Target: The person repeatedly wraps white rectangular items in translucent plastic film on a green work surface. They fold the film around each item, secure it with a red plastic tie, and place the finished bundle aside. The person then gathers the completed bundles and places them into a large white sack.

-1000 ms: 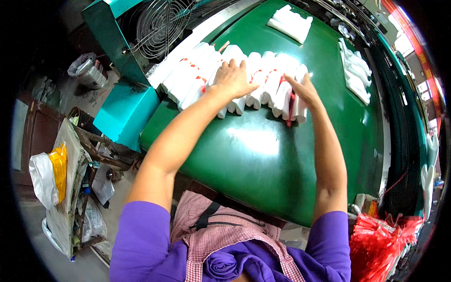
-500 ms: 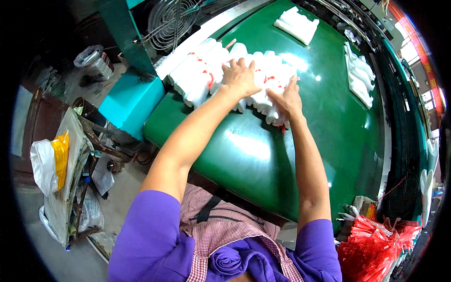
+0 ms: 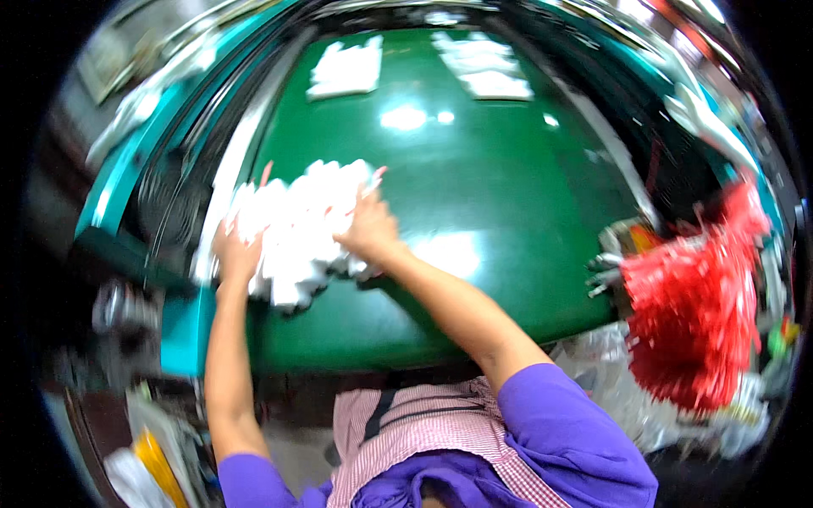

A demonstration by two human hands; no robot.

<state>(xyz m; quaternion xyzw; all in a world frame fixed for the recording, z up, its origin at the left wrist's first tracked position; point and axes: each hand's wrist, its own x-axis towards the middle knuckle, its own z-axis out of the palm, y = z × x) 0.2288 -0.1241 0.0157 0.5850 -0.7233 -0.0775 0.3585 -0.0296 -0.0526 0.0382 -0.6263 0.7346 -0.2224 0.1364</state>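
Pressing from both sides: a loose heap of white plastic bags (image 3: 301,229) lies near the left edge of the green table (image 3: 474,195).
Left hand (image 3: 235,254): fingers spread, flat against the heap's left flank.
Right hand (image 3: 368,230): fingers together, cupped over the heap's right side.
Far end: two flat white bag stacks (image 3: 345,71).
Right: red bundle (image 3: 690,296).
Risk: slippery bags could probably slide off the near-left edge if squeezed unevenly.

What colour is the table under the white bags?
The table is green and glossy. The head view shows it, with both hands on the white bags.
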